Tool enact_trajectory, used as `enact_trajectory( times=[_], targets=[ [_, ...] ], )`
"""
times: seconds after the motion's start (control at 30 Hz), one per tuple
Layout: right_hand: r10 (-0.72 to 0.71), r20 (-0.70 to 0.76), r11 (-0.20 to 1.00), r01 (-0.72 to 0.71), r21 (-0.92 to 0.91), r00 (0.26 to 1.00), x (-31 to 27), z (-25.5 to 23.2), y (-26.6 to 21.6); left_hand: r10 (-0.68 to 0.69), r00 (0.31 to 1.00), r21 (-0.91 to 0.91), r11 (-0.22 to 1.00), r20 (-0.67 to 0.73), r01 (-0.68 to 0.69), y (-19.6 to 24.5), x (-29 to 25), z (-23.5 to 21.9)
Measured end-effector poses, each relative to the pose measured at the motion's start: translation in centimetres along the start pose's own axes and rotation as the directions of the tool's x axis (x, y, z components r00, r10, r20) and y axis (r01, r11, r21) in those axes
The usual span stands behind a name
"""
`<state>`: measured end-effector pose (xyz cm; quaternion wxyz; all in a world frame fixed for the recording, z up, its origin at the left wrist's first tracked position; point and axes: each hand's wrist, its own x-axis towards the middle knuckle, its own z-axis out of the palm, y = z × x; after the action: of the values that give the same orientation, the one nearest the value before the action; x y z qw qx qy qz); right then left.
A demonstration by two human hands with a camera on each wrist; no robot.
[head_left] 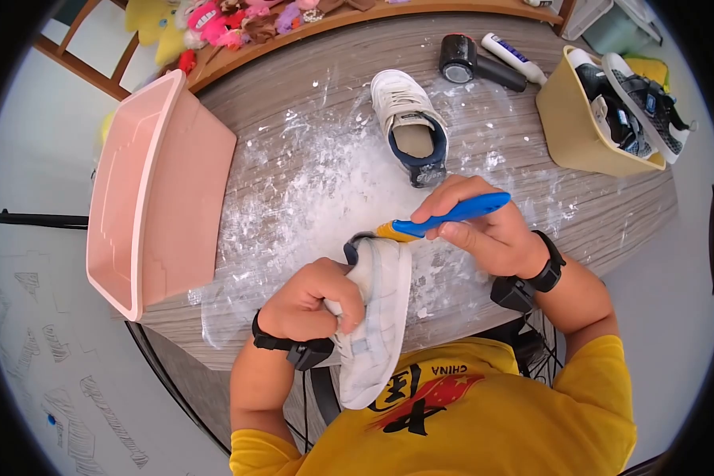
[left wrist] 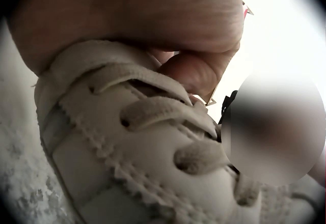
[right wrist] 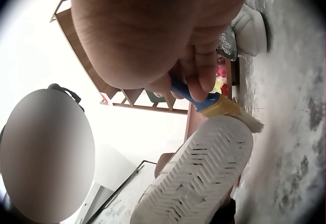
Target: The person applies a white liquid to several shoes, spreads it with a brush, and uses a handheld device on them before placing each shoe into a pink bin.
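Head: left hand point(head_left: 313, 301) grips white shoe point(head_left: 377, 317), tilted on its side, near the table's point(head_left: 293, 182) front edge. Right hand point(head_left: 488, 230) holds blue-handled brush point(head_left: 460, 210), bristle end at the shoe's heel. Other shoe point(head_left: 411, 127) on table, pink bin point(head_left: 190, 190) left, yellow basket point(head_left: 571, 127) of shoes right. Left wrist: fingers curled at the shoe's opening, above the laces point(left wrist: 158, 114). Right wrist: brush pinched, bristles by the heel, patterned sole facing camera.
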<state>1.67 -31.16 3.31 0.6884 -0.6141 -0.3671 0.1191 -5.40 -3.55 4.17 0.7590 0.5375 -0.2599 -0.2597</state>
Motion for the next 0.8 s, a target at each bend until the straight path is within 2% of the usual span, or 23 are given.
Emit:
enact_trajectory(
  times=[0.23, 0.43, 0.53, 0.63, 0.73, 0.8],
  targets=[
    [-0.038, -0.009, 0.977, 0.039, 0.207, 0.999, -0.09, -0.42, -0.15, 0.001, 0.994, 0.212, 0.977, 0.112, -0.024, 0.06, 0.31, 0.11],
    [-0.099, 0.049, 0.968, 0.085, 0.238, 0.994, -0.13, -0.81, -0.06, 0.1, 0.988, 0.161, 0.98, 0.121, -0.119, -0.12, 0.43, 0.79],
    [0.022, -0.014, 0.939, -0.016, 0.344, 1.0, -0.31, -0.59, -0.03, 0.123, 0.978, 0.186, 0.97, 0.167, -0.154, 0.15, 0.3, 0.57],
    [-0.023, -0.033, 0.94, 0.033, 0.339, 0.999, -0.22, -0.6, 0.65, 0.174, 0.978, 0.167, 0.967, 0.118, -0.193, 0.03, 0.19, 0.65],
    [-0.014, -0.018, 0.963, 0.019, 0.27, 1.0, -0.15, -0.25, 0.64, 0.133, 0.987, 0.196, 0.969, 0.095, -0.149, 0.17, 0.06, 0.09],
    [0.029, -0.035, 0.958, -0.018, 0.286, 0.999, 0.04, 0.17, 0.72, 0.127, 0.99, 0.198, 0.97, 0.065, -0.138, -0.02, 0.05, -0.02]
  ],
)
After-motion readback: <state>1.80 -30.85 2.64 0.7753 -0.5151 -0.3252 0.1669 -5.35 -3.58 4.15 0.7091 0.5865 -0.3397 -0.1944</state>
